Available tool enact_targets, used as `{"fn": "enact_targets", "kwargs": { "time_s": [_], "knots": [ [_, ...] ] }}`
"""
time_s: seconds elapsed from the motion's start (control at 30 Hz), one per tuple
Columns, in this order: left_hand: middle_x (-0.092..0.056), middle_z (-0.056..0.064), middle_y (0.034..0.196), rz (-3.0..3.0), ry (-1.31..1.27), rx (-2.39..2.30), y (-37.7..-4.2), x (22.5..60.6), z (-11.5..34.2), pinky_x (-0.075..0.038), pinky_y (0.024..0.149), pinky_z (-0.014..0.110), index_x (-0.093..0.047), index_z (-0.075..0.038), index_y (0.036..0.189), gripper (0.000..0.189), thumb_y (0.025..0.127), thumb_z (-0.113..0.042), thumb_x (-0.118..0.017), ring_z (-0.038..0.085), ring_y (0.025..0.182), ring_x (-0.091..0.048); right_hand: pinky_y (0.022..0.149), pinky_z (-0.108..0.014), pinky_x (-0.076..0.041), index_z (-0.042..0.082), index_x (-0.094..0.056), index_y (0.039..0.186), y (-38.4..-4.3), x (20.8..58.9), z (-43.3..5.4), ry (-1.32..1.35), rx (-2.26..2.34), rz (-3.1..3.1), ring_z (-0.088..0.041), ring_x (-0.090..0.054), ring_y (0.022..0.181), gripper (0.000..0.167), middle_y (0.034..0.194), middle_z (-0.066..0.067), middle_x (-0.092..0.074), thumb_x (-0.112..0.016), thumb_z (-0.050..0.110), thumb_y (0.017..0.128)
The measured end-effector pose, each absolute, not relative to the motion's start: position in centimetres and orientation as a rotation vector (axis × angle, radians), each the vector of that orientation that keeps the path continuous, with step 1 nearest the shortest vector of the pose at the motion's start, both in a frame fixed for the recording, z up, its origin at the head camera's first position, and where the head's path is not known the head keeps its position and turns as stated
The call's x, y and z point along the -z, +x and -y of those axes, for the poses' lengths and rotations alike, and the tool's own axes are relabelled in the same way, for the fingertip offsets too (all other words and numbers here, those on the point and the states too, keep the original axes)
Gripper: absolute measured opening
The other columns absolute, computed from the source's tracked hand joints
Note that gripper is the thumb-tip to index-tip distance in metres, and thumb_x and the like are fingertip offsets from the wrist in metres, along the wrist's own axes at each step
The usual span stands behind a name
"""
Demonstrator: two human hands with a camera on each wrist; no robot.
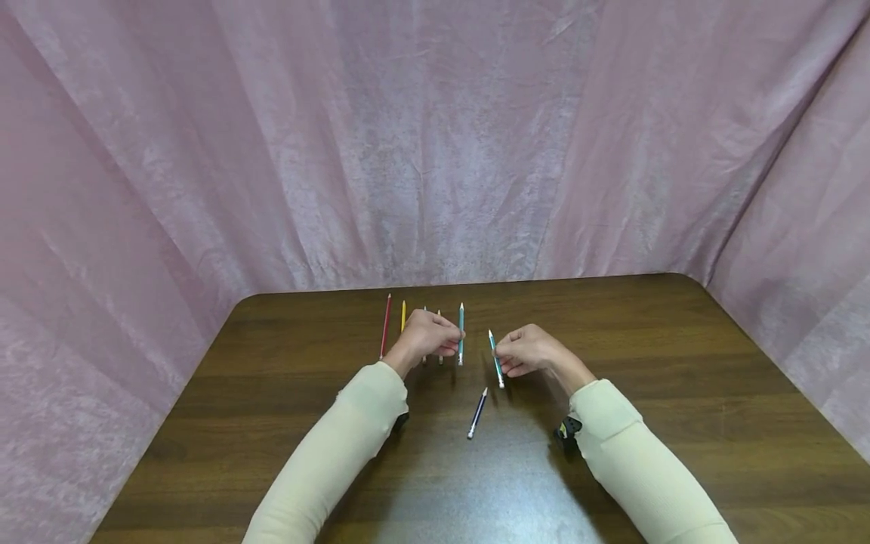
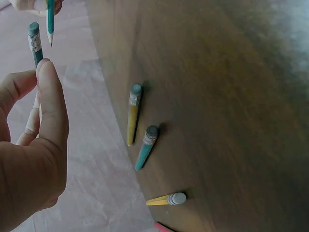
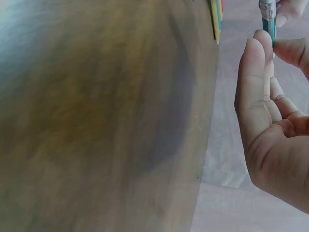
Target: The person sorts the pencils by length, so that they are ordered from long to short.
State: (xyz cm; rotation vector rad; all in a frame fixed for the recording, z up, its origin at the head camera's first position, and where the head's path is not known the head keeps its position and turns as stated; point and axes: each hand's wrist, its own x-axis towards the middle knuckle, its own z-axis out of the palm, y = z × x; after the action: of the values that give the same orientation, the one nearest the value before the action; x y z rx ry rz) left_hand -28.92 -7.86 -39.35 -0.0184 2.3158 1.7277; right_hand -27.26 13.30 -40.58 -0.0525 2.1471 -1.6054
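Observation:
In the head view my left hand (image 1: 430,335) pinches a light blue pencil (image 1: 461,313) between thumb and fingers. That pencil stands tip up, its eraser (image 2: 34,29) showing above the fingertips in the left wrist view. To the right of it, my right hand (image 1: 530,351) pinches a teal pencil (image 1: 492,341), slightly tilted, with its eraser end toward me. Both pencils are raised off the table, a small gap apart. A dark blue pencil (image 1: 478,414) lies nearer to me, below and between the hands.
Left of the held pencils lie a red pencil (image 1: 386,325) and a yellow pencil (image 1: 404,313), partly behind my left hand. Another yellow pencil (image 2: 132,121) and a teal pencil (image 2: 143,154) lie beside them. A pink curtain (image 1: 421,151) hangs behind the wooden table (image 1: 680,393).

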Motion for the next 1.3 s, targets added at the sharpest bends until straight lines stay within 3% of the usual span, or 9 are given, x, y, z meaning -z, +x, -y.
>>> {"fn": "enact_targets", "kwargs": {
  "time_s": [0.27,0.57,0.83,1.07,1.3],
  "knots": [
    [-0.068,0.01,0.066,-2.308,-0.087,-1.773,-29.9,39.4,7.7,-0.06,0.057,0.023,-0.072,0.011,0.094,0.01,0.087,0.005,-0.069,0.01,0.054,-0.064,0.06,-0.023,-0.059,-0.014,-0.063,0.104,-28.8,40.0,-12.7,-0.034,1.599,-2.156,-0.009,-0.062,0.059,0.022,0.068,-0.003,-0.063,-0.055,0.0,0.089],
    [-0.067,0.009,0.061,-2.379,-0.223,-1.697,-31.0,39.8,6.9,-0.06,0.054,0.025,-0.072,0.01,0.088,0.007,0.086,0.004,-0.072,0.01,0.047,-0.062,0.063,-0.024,-0.06,-0.013,-0.064,0.107,-30.4,39.4,-12.1,0.001,1.536,-2.206,-0.009,-0.064,0.061,0.021,0.07,-0.003,-0.065,-0.058,0.002,0.093],
    [-0.066,0.01,0.055,-2.491,-0.359,-1.514,-32.1,40.3,5.7,-0.06,0.052,0.027,-0.071,0.003,0.072,0.008,0.08,0.004,-0.073,0.01,0.041,-0.061,0.062,-0.025,-0.06,-0.01,-0.066,0.101,-31.1,39.5,-12.0,0.027,1.512,-2.237,-0.009,-0.063,0.059,0.016,0.068,-0.002,-0.065,-0.059,0.002,0.092],
    [-0.065,0.008,0.054,-2.589,-0.374,-1.322,-32.2,41.0,5.1,-0.059,0.052,0.027,-0.069,0.001,0.071,0.015,0.084,-0.002,-0.076,0.01,0.04,-0.059,0.057,-0.024,-0.059,-0.004,-0.064,0.09,-31.5,40.3,-11.7,0.055,1.505,-2.23,-0.009,-0.062,0.056,0.007,0.064,-0.002,-0.063,-0.06,0.001,0.091],
    [-0.063,0.005,0.051,-2.651,-0.366,-1.252,-31.8,41.7,4.8,-0.059,0.051,0.028,-0.068,0.0,0.07,0.015,0.082,-0.001,-0.076,0.01,0.039,-0.057,0.06,-0.026,-0.06,-0.006,-0.066,0.096,-31.7,40.6,-11.2,0.069,1.462,-2.273,-0.009,-0.062,0.056,0.011,0.065,-0.003,-0.064,-0.061,0.002,0.092]
  ]
}}
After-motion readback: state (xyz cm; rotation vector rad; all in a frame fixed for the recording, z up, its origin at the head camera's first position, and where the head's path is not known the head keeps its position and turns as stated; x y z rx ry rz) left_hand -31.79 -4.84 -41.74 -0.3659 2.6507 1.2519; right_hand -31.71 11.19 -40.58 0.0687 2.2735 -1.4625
